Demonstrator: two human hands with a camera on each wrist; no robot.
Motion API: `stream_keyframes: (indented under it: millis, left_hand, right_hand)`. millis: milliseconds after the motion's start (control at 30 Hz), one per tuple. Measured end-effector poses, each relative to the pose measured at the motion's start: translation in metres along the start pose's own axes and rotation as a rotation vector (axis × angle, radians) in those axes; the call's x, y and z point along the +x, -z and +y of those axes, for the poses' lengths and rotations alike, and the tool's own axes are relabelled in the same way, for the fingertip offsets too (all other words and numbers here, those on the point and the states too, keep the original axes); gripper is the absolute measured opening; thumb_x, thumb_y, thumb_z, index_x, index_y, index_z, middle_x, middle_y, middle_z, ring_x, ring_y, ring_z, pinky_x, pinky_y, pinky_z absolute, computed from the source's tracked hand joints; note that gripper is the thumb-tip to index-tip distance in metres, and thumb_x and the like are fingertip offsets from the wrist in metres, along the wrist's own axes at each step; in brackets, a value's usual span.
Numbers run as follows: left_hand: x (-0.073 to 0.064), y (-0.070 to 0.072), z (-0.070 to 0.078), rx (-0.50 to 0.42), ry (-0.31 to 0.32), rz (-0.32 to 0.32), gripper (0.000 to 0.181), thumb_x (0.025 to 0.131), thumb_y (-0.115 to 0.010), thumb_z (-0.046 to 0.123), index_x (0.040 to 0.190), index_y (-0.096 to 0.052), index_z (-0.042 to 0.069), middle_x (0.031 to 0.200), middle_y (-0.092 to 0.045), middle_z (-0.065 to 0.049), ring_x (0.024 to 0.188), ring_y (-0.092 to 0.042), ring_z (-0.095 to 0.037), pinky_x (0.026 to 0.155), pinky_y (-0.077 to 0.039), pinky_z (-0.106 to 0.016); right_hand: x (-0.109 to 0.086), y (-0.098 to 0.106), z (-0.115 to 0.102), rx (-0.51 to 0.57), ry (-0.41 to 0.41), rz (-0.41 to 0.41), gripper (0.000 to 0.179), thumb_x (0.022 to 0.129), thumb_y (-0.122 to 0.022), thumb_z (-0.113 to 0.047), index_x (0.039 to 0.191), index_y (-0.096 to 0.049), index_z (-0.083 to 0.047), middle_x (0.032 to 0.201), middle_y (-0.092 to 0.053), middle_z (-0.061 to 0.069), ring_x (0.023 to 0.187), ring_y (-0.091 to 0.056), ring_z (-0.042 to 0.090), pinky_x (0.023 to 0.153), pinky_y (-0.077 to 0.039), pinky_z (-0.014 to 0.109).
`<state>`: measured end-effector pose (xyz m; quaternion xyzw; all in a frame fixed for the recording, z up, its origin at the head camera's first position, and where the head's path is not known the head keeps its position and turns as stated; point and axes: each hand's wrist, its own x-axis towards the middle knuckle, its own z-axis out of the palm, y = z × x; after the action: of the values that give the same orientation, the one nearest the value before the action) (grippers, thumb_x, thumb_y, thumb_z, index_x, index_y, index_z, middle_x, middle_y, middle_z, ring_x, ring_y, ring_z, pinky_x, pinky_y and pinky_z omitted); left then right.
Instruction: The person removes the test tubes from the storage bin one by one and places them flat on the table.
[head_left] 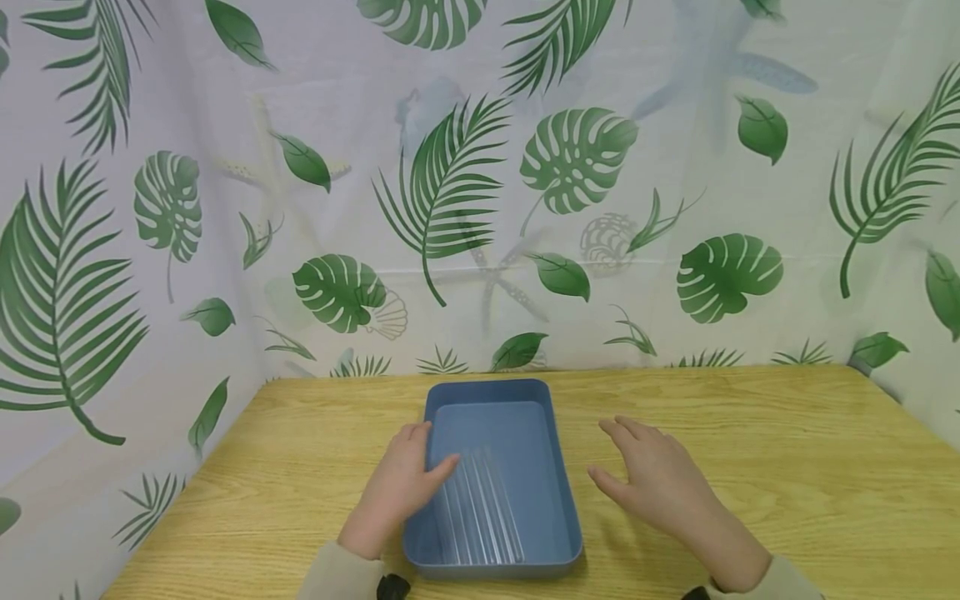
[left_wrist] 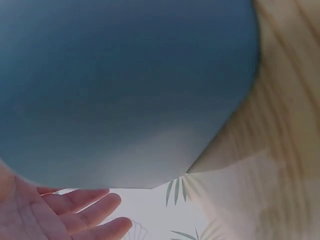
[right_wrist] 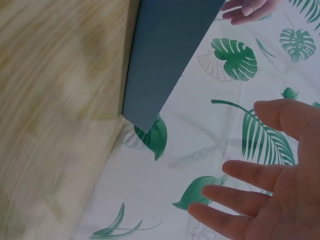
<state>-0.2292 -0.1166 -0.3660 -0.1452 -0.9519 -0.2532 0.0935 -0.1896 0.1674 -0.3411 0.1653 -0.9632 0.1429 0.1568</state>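
A blue rectangular tray (head_left: pixel 525 467) stands on the wooden table, its long side pointing away from me. Inside it, toward the near left, lie several clear thin rods (head_left: pixel 483 508) side by side. My left hand (head_left: pixel 401 479) hovers at the tray's left wall, thumb reaching over the rim and fingers loosely extended. In the left wrist view the tray's side (left_wrist: pixel 130 100) fills most of the picture, with the left fingers (left_wrist: pixel 95 212) spread below it. My right hand (head_left: pixel 660 475) is held to the right of the tray, apart from it, fingers relaxed and holding nothing.
The wood-grain table (head_left: pixel 787 450) extends to both sides of the tray. A white cloth (head_left: pixel 480 333) printed with green leaves hangs behind the table's far edge and along the left.
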Motion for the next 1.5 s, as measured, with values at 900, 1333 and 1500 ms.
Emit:
stream_keyframes:
  millis: [900,1333,1500]
  left_hand:
    - [0.002,0.001,-0.018,-0.071,0.138,-0.119,0.024,0.082,-0.057,0.006,0.098,-0.056,-0.011,0.092,-0.059,-0.021,0.083,-0.057,-0.030,0.066,-0.048,-0.038]
    - [0.003,0.002,-0.019,-0.021,0.109,-0.116,0.020,0.080,-0.053,-0.003,0.098,-0.058,-0.011,0.093,-0.059,-0.021,0.089,-0.056,-0.033,0.071,-0.047,-0.041]
    - [0.002,0.002,-0.019,-0.036,0.120,-0.124,0.020,0.080,-0.052,-0.003,0.098,-0.058,-0.011,0.093,-0.059,-0.021,0.089,-0.056,-0.033,0.071,-0.047,-0.040]
  right_hand:
    - [0.004,0.002,-0.001,0.134,-0.027,-0.023,0.049,0.080,-0.061,-0.026,0.117,-0.051,0.004,0.114,-0.053,0.019,0.104,-0.049,0.037,0.081,-0.040,0.049]
    - [0.006,-0.005,0.001,0.251,-0.057,-0.092,0.043,0.082,-0.059,-0.025,0.114,-0.053,0.003,0.106,-0.059,0.016,0.093,-0.056,0.031,0.072,-0.046,0.043]
    - [0.008,-0.008,-0.001,0.275,-0.062,-0.107,0.039,0.081,-0.061,-0.023,0.110,-0.056,0.002,0.103,-0.060,0.013,0.091,-0.057,0.028,0.072,-0.047,0.041]
